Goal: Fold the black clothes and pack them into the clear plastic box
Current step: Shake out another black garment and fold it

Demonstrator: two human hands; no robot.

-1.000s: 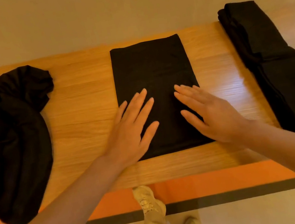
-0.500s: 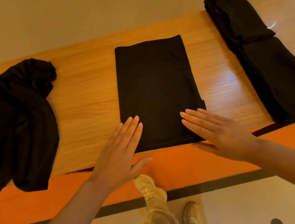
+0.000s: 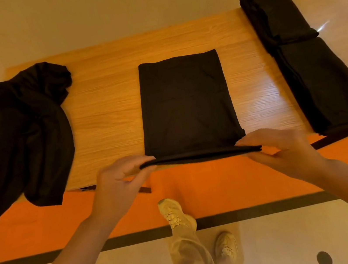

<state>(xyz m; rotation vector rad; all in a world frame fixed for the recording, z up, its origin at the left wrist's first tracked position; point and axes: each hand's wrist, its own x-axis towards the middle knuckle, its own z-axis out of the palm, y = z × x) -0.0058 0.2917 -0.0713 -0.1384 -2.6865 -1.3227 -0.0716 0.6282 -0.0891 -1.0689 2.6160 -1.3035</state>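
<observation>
A folded black garment (image 3: 187, 104) lies flat in the middle of a wooden table (image 3: 105, 111). The left hand (image 3: 117, 182) pinches its near left corner and the right hand (image 3: 284, 150) pinches its near right corner, with the near edge lifted just off the table's front edge. A crumpled black heap (image 3: 24, 138) lies on the left end. A stack of folded black clothes (image 3: 308, 58) lies along the right end. Below, tan shoes (image 3: 178, 216) stand on an orange and pale floor (image 3: 223, 183).

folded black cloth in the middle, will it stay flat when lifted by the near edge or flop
The folded black cloth will probably flop: its pinched near edge already bows between the left hand and right hand. It looks thin, so likely light.
</observation>
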